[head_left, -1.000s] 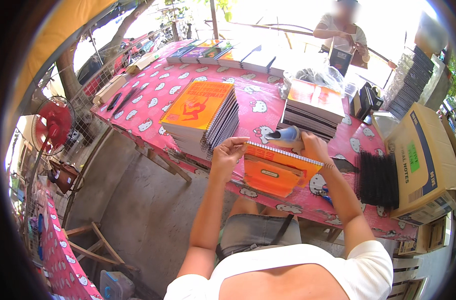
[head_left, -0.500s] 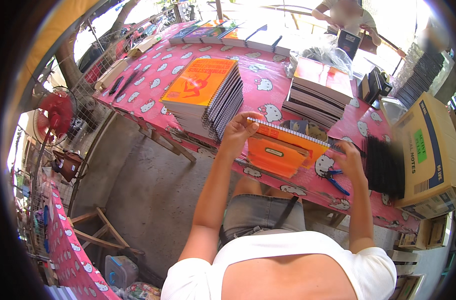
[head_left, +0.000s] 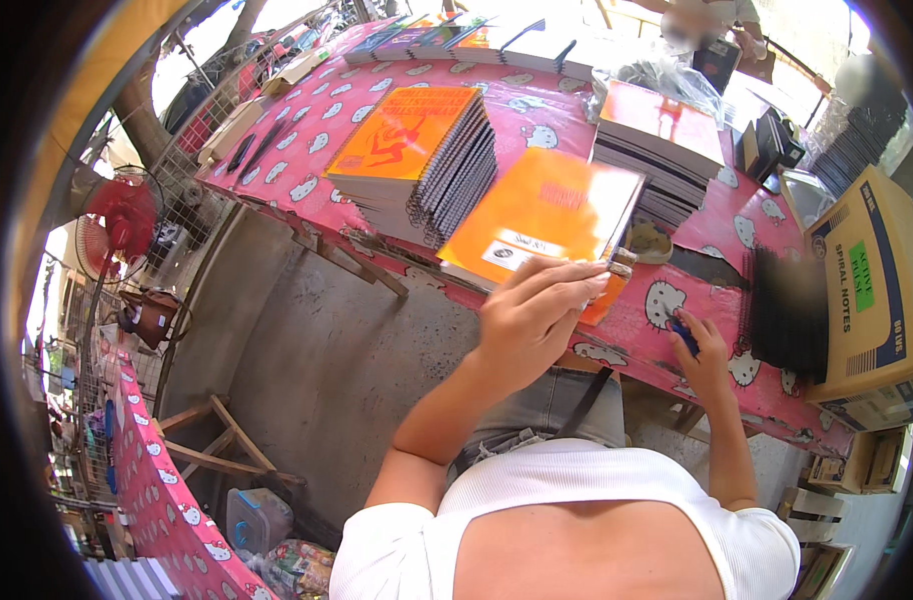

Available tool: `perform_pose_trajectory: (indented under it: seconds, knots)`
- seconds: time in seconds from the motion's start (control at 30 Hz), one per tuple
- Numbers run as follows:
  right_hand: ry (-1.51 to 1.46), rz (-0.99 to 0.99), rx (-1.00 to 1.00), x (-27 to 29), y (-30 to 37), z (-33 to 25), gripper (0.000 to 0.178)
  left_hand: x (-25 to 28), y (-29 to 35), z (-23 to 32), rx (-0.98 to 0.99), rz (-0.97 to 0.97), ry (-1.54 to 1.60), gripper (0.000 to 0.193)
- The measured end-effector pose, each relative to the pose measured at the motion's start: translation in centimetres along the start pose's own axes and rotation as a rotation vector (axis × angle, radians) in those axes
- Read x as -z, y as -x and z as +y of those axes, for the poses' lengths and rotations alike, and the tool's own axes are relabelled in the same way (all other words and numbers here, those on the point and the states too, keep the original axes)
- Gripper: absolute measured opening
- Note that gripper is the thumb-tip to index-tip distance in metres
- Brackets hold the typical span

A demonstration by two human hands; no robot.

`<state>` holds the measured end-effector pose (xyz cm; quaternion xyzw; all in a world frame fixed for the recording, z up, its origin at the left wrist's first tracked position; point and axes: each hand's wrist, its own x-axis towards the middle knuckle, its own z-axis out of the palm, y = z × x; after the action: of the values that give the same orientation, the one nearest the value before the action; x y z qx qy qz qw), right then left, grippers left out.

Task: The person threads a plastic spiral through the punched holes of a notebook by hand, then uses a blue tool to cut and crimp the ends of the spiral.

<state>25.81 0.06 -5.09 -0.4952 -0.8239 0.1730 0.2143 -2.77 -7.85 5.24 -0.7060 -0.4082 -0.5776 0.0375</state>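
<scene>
Looking down on a long pink table (head_left: 302,160), with a brown box (head_left: 865,300) sitting at the near right. Seeming partway through the notebooks, going by the piles. Counting as likely done a tall orange pile (head_left: 402,140) on the left, wearing dark coils (head_left: 462,175) down the right side. Seeing a paler pile (head_left: 662,110) farther right, but not making out any coils there. Counting as left, by guess, a bunch of loose black coils (head_left: 785,310) leaning just beside the box. Finding one orange notebook (head_left: 537,205) between the two piles, by the near edge, not yet resting on either. Pinching its near right corner with the left hand (head_left: 532,322), though hiding the thumb from sight. Holding a small blue tool (head_left: 685,334) in the curled right hand (head_left: 707,358), covering too much for telling its kind.
</scene>
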Motion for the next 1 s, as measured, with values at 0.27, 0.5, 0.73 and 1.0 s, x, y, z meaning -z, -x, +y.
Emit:
perform_pose_trajectory:
  seconds: [0.27,0.5,0.73,1.0]
  knots:
    - [-0.392,0.092,0.36,2.7,-0.5,-10.5,0.04,-3.8,5.1,-2.6,0.17,0.108,0.041,0.022]
    - [-0.453,0.011,0.287,2.3,-1.1,-11.1,0.036,-4.0,5.0,-2.2,0.209,0.107,0.045,0.025]
    - [-1.4,-0.636,-0.172,0.3,-2.4,-8.5,0.029,-2.7,3.3,-3.0,0.016,0.131,-0.12,0.019]
    - [0.219,0.067,0.028,-1.1,-2.3,3.0,0.041,11.2,-6.6,-12.3,0.128,1.025,0.126,0.035]
